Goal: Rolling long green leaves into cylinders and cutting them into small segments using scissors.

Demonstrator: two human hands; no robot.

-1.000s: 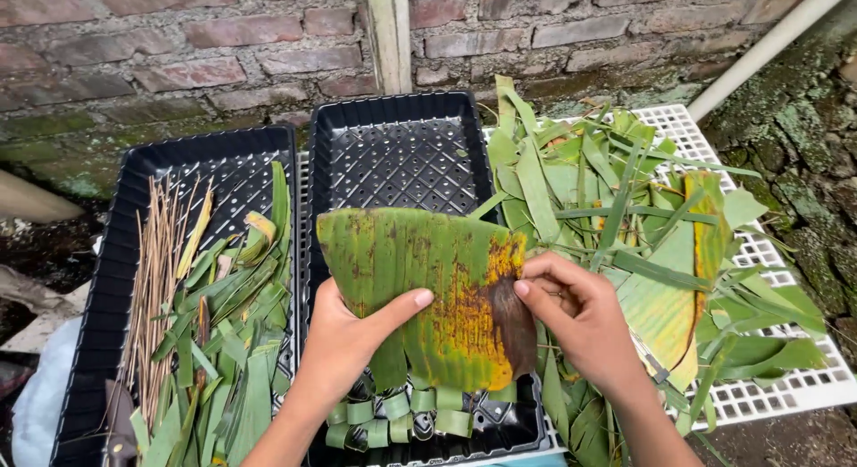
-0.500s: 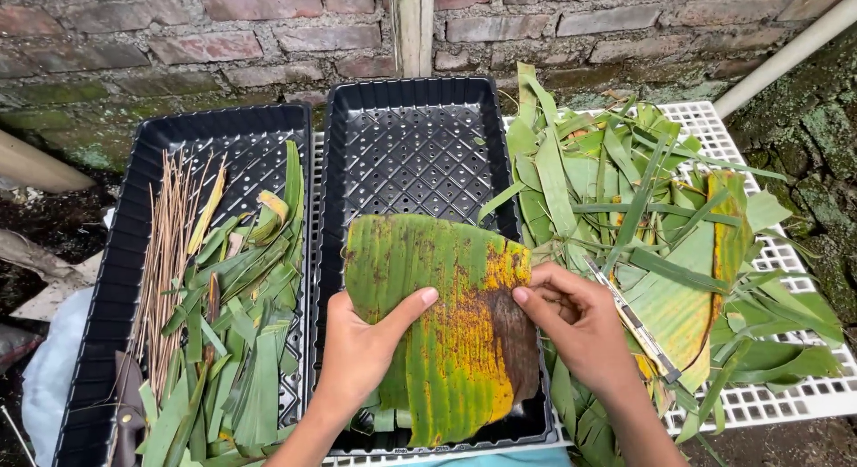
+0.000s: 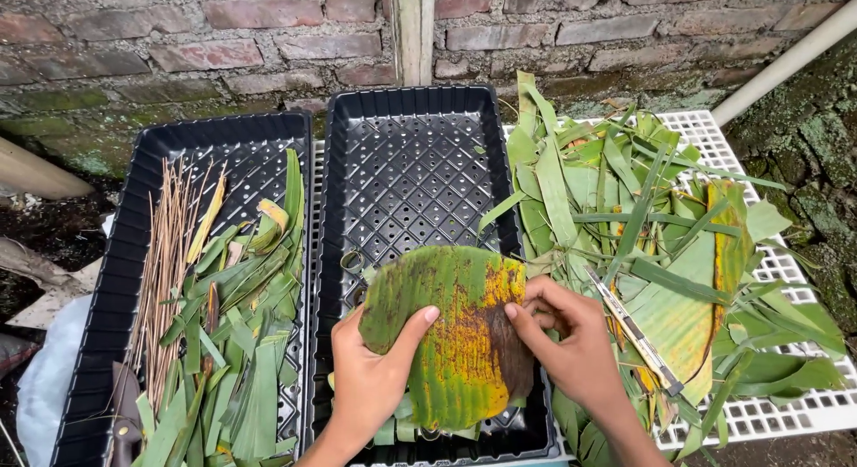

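both hands [image 3: 375,378] [image 3: 571,351] grip a banana leaf [image 3: 451,329] (yellowing) over a black tray [image 3: 420,163].

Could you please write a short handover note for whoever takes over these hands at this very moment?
Left hand: holds the left edge of the green-and-yellow, brown-blotched banana leaf piece, thumb on top.
Right hand: fingers pinch its right edge.
The leaf is held over the middle black perforated plastic tray, where folded leaf pieces lie at the near end.
Left black tray: cut strips and thin brown sticks.
White lattice tray: uncut leaves, a knife.
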